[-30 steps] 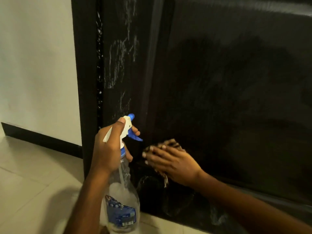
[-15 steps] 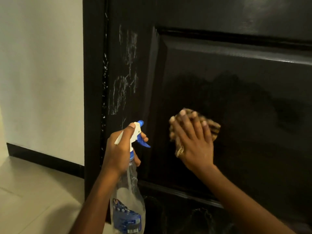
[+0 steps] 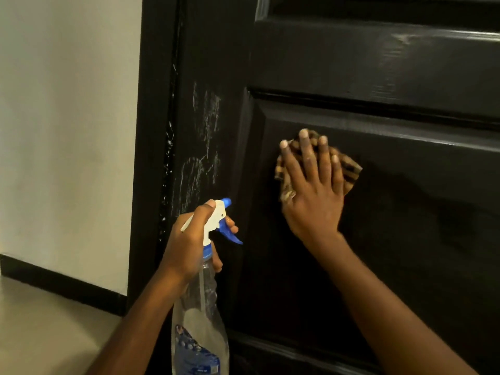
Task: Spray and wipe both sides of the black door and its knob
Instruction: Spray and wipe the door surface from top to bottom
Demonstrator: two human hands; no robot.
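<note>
The black panelled door (image 3: 392, 239) fills the right of the view. My right hand (image 3: 313, 190) lies flat with straight fingers on a brown patterned cloth (image 3: 350, 171) and presses it against the upper left of the recessed panel. My left hand (image 3: 189, 244) grips the neck of a clear spray bottle (image 3: 200, 320) with a white and blue trigger head, held in front of the door's left stile. White streaks (image 3: 205, 158) mark that stile. No knob is in view.
A black door frame (image 3: 154, 131) borders the door on the left. Beyond it is a pale wall (image 3: 67, 117) with a black skirting board (image 3: 62, 285). Light floor tiles (image 3: 40, 334) lie at the lower left.
My right hand has slid the cloth up from the bottom of the panel to its upper left area. The view has lifted. My left hand still holds the bottle.
</note>
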